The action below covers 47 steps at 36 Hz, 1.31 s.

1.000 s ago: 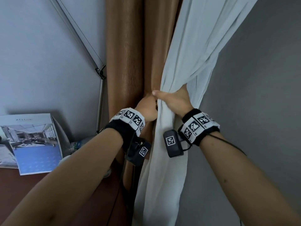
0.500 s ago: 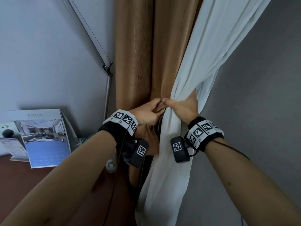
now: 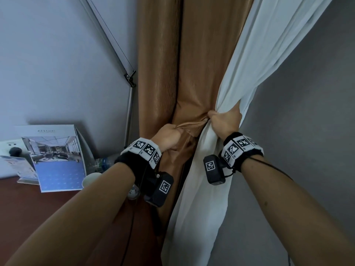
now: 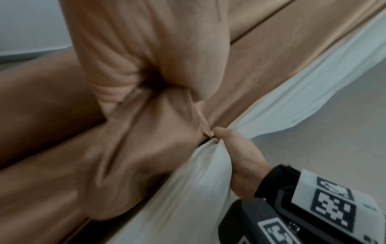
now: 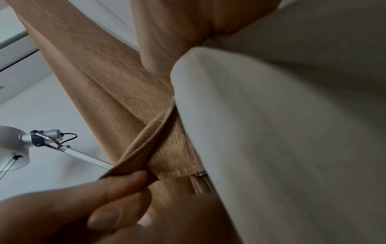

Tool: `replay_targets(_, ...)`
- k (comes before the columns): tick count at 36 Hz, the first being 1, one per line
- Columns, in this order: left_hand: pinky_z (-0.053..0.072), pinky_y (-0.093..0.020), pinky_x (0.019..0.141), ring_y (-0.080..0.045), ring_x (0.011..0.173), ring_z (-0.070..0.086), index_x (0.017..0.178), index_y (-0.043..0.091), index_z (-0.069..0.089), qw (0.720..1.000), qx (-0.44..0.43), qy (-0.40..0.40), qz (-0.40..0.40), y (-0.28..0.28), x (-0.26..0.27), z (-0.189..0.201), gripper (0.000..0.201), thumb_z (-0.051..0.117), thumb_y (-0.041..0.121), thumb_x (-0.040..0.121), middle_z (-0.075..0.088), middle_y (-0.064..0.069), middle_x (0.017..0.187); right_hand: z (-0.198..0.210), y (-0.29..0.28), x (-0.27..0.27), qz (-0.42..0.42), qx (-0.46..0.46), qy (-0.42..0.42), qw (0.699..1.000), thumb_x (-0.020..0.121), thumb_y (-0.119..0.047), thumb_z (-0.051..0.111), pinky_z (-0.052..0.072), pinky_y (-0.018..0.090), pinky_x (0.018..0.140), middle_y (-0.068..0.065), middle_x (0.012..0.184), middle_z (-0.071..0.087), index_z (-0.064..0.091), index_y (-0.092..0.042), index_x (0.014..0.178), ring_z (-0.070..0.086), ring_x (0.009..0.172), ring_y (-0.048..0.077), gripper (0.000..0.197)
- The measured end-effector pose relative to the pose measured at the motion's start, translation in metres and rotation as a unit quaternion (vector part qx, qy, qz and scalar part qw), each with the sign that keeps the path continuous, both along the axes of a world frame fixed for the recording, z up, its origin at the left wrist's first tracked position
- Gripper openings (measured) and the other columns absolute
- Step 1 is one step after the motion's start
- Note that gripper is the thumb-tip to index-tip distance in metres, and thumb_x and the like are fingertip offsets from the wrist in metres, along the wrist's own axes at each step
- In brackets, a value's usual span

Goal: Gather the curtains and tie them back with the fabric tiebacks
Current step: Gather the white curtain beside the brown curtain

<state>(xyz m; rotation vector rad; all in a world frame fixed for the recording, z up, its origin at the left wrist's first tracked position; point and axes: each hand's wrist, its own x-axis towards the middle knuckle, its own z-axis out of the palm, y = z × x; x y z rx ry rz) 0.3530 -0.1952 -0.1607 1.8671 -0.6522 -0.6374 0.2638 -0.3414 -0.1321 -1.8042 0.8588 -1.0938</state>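
A brown curtain (image 3: 159,54) hangs in the corner, with a white sheer curtain (image 3: 259,54) beside it on the right. My right hand (image 3: 224,120) grips the gathered white curtain at mid height, its thumb (image 4: 236,148) pressed at the end of the brown fabric tieback (image 3: 192,124). My left hand (image 3: 169,135) holds the tieback's other part, bunched in its curled fingers (image 4: 117,82). In the right wrist view, the left fingers (image 5: 104,189) pinch the tieback band (image 5: 146,140), which runs up behind the white curtain (image 5: 292,132). The band is stretched between both hands.
A desk lamp's metal arm (image 3: 130,79) runs up the wall just left of the brown curtain. Below left, a brown desk (image 3: 28,217) carries a standing calendar (image 3: 57,160) and a white cup (image 3: 90,179). A grey wall (image 3: 307,112) stands to the right.
My hands, which touched at the curtains' join, have drawn apart. The brown tieback now shows stretched between them, the right hand still holding the white curtain.
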Motion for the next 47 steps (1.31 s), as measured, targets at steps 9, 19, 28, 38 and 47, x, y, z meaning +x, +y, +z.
replay_targets(9, 0.053, -0.039, 0.095, -0.022, 0.101, 0.065, 0.116, 0.008, 0.062, 0.966, 0.216, -0.067, -0.125, 0.003, -0.002, -0.001, 0.072, 0.084, 0.047, 0.060, 0.068, -0.007, 0.110, 0.001, -0.003, -0.002, -0.001, 0.001, -0.004, 1.000, 0.075, -0.015, 0.066, 0.044, 0.017, 0.085, -0.001, 0.106, 0.058, 0.040, -0.012, 0.135, 0.055, 0.091, 0.014, 0.065)
replay_targets(19, 0.044, -0.025, 0.065, -0.019, 0.073, 0.054, 0.068, 0.011, 0.056, 0.992, 0.061, -0.110, -0.024, -0.009, -0.007, -0.005, 0.019, 0.053, 0.007, 0.087, 0.050, -0.001, 0.070, -0.001, -0.003, 0.000, -0.001, 0.006, 0.000, 1.000, 0.075, -0.015, 0.065, 0.043, 0.019, 0.084, 0.000, 0.106, 0.057, 0.038, -0.015, 0.135, 0.055, 0.092, 0.016, 0.066)
replay_targets(28, 0.039, -0.023, 0.043, -0.016, 0.052, 0.046, 0.081, 0.002, 0.054, 0.998, 0.032, -0.028, 0.037, -0.023, -0.010, 0.018, 0.025, 0.034, 0.000, 0.096, 0.046, -0.007, 0.064, -0.001, -0.013, 0.004, -0.012, -0.015, 0.004, 1.000, 0.077, -0.011, 0.063, 0.032, 0.002, 0.070, -0.003, 0.104, 0.052, 0.038, -0.009, 0.138, 0.049, 0.090, 0.013, 0.066)
replay_targets(38, 0.045, -0.027, 0.060, -0.018, 0.063, 0.055, 0.070, 0.009, 0.057, 0.997, 0.071, -0.014, -0.008, -0.019, -0.008, 0.022, 0.016, 0.060, 0.023, 0.078, 0.058, -0.003, 0.068, -0.002, -0.022, 0.003, 0.012, 0.006, 0.015, 1.000, 0.080, -0.013, 0.064, 0.038, 0.011, 0.079, -0.005, 0.106, 0.052, 0.038, -0.014, 0.139, 0.049, 0.092, 0.012, 0.064)
replay_targets(47, 0.047, -0.026, 0.083, -0.021, 0.097, 0.065, 0.095, 0.006, 0.072, 0.982, -0.010, -0.190, 0.018, -0.039, -0.025, 0.037, 0.025, 0.062, 0.028, 0.091, 0.072, -0.009, 0.098, -0.003, -0.010, 0.009, 0.107, 0.078, -0.060, 0.989, 0.059, -0.047, 0.086, 0.046, 0.035, 0.103, -0.008, 0.124, 0.063, 0.045, -0.022, 0.134, 0.060, 0.114, 0.012, 0.089)
